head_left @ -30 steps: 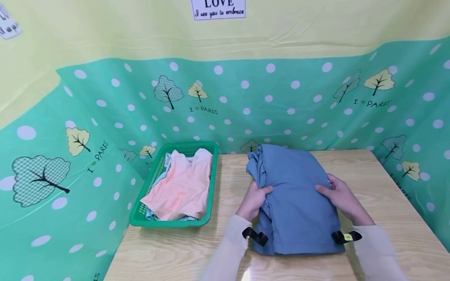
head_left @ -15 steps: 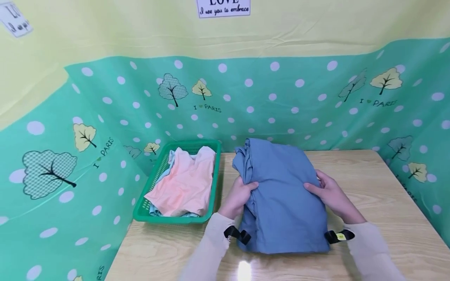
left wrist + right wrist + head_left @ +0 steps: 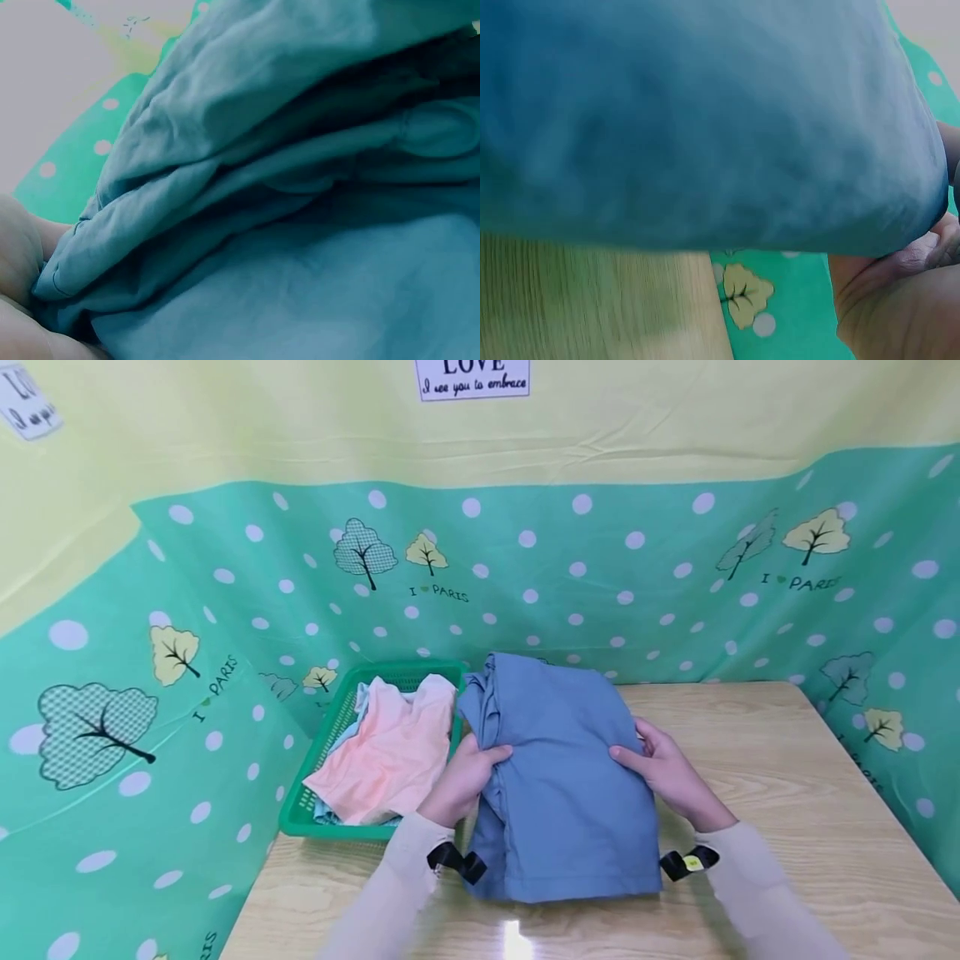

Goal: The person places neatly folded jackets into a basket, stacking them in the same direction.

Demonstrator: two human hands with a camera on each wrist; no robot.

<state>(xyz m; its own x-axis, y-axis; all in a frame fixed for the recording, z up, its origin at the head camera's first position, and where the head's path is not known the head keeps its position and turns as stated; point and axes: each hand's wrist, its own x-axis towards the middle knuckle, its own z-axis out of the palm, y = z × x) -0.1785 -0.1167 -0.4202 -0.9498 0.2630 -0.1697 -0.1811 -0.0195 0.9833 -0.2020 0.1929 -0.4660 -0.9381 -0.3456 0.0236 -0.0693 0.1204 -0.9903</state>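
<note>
A folded blue garment (image 3: 570, 785) is held up between both hands over the table, its layers bunched along the left side. The left hand (image 3: 462, 777) grips its left edge, thumb on top and fingers hidden beneath the cloth. On the opposite edge the right hand (image 3: 670, 774) pinches the fabric, thumb on the upper face. In the left wrist view the loose folds of the garment (image 3: 225, 172) fill most of the picture. The right wrist view shows the garment (image 3: 705, 127) with its lower edge off the wooden surface. Its exact kind cannot be told.
Left of the garment stands a green plastic basket (image 3: 300, 827) with a pink garment (image 3: 382, 752) over light blue cloth (image 3: 348, 735). The garment overlaps the basket's right rim in view. A wooden table (image 3: 787, 793) lies below, with a polka-dot curtain (image 3: 585, 552) behind.
Both hands have carried the blue garment leftward, closer to the green basket. Their hold on its two edges looks the same. The basket has stayed in place.
</note>
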